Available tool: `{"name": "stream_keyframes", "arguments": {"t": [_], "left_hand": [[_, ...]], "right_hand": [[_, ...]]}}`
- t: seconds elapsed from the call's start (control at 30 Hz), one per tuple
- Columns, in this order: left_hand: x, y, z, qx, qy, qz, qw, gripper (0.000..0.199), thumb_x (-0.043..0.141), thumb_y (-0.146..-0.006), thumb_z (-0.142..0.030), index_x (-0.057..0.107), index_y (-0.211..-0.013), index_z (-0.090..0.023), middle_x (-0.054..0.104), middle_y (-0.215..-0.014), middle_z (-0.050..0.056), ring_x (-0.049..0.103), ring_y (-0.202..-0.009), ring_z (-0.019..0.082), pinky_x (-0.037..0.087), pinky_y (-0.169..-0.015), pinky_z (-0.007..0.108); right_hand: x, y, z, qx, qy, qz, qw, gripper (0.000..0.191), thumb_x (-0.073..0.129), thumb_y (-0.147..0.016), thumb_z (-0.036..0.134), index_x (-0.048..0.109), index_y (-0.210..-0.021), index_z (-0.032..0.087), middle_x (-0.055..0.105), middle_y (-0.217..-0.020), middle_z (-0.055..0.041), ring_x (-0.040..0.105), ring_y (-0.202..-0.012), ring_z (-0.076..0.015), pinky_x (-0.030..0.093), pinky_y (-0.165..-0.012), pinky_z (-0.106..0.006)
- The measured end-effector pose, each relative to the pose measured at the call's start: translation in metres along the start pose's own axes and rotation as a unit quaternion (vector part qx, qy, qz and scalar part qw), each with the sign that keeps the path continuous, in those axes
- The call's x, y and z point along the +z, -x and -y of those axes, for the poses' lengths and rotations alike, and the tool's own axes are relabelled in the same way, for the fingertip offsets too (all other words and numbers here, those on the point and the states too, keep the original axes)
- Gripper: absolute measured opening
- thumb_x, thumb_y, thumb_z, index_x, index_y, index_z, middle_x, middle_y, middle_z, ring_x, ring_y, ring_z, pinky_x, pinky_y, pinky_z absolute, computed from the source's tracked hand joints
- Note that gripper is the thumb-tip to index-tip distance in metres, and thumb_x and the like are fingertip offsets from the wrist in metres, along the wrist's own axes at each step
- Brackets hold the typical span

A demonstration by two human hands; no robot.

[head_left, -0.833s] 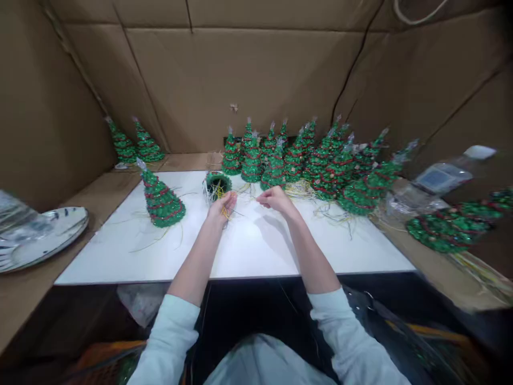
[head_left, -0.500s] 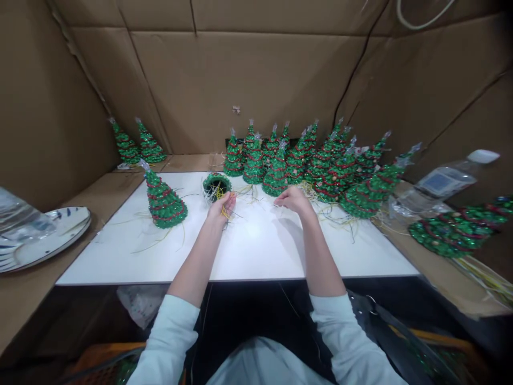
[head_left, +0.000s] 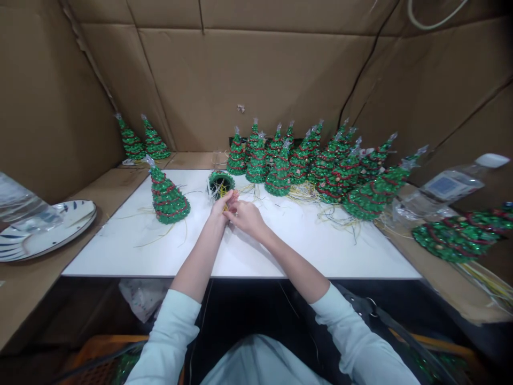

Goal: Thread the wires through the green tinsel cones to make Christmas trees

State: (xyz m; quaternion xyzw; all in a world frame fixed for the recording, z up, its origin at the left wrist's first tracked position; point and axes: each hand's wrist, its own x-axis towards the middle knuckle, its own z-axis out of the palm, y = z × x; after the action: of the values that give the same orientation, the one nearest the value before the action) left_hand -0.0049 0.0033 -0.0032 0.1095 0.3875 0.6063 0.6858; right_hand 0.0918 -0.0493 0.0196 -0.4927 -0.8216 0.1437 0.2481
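A small green Christmas tree [head_left: 214,177] lies on its side on the white tabletop, its hollow, dark base facing me. Yellow and white wires [head_left: 220,188] spill out of that base. My left hand [head_left: 223,205] is closed on the yellow wires just in front of the opening. Reaching across, my right hand [head_left: 246,216] meets the left one, fingers pinched at the same wires; its exact hold is partly hidden. Left of my hands stands another tree [head_left: 168,198] with red garland and a clear star, thin wires trailing from beneath it.
Several finished-looking trees [head_left: 278,176] crowd the back and right of the white table [head_left: 272,256], loose wires [head_left: 302,192] among them. Two trees stand at the back left. A plastic bottle [head_left: 449,184] leans at right near another tree [head_left: 457,235]. At left is a plate [head_left: 56,235].
My right hand has moved left from the middle of the table to join my left hand at the wires. The left hand has stayed by the lying tree.
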Motion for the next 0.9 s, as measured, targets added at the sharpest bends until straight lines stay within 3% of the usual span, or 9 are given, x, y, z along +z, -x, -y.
{"name": "stream_keyframes", "arguments": {"t": [0.3,0.43,0.63,0.7,0.9], "left_hand": [[0.001,0.0,0.001,0.02,-0.009,-0.017,1.0,0.009,0.054,-0.079,-0.009,0.061,-0.073,-0.009,0.061,-0.057,0.002,0.056,-0.048,0.006,0.046,-0.051,0.015],[0.001,0.003,-0.001,0.018,-0.016,-0.014,1.0,0.007,0.056,-0.079,-0.01,0.061,-0.074,-0.009,0.062,-0.059,0.002,0.056,-0.049,0.005,0.045,-0.049,0.013],[0.001,0.005,-0.002,0.008,-0.009,-0.008,1.0,0.005,0.056,-0.079,-0.009,0.061,-0.077,-0.01,0.063,-0.06,0.002,0.058,-0.05,0.005,0.045,-0.047,0.012],[0.001,0.004,-0.002,0.006,-0.008,-0.007,1.0,0.007,0.055,-0.079,-0.008,0.061,-0.076,-0.01,0.063,-0.059,0.002,0.058,-0.049,0.005,0.045,-0.047,0.012],[-0.001,0.004,-0.002,-0.006,-0.016,0.001,1.0,0.005,0.058,-0.077,-0.009,0.062,-0.079,-0.009,0.064,-0.062,0.004,0.061,-0.055,0.007,0.049,-0.054,0.014]], "right_hand": [[0.008,-0.013,-0.011,0.094,-0.167,0.058,0.98,0.016,0.054,-0.073,0.024,0.067,-0.072,0.016,0.065,-0.067,-0.001,0.056,-0.065,-0.0121,0.038,-0.061,-0.021],[0.005,-0.012,-0.018,0.069,-0.179,0.105,0.976,0.015,0.055,-0.072,0.022,0.068,-0.07,0.014,0.062,-0.064,0.0002,0.053,-0.063,-0.0102,0.037,-0.06,-0.02],[-0.001,-0.011,-0.022,0.032,-0.13,0.126,0.983,0.015,0.055,-0.073,0.021,0.065,-0.066,0.014,0.06,-0.06,0.0006,0.053,-0.063,-0.0102,0.036,-0.061,-0.019],[-0.004,-0.011,-0.023,0.031,-0.105,0.111,0.988,0.017,0.053,-0.075,0.023,0.063,-0.064,0.015,0.058,-0.058,0.0009,0.052,-0.06,-0.0104,0.034,-0.058,-0.019],[-0.015,-0.016,-0.041,0.08,-0.071,-0.026,0.994,0.017,0.046,-0.077,0.022,0.062,-0.072,0.017,0.062,-0.066,-0.0008,0.054,-0.064,-0.0123,0.035,-0.06,-0.021]]}}
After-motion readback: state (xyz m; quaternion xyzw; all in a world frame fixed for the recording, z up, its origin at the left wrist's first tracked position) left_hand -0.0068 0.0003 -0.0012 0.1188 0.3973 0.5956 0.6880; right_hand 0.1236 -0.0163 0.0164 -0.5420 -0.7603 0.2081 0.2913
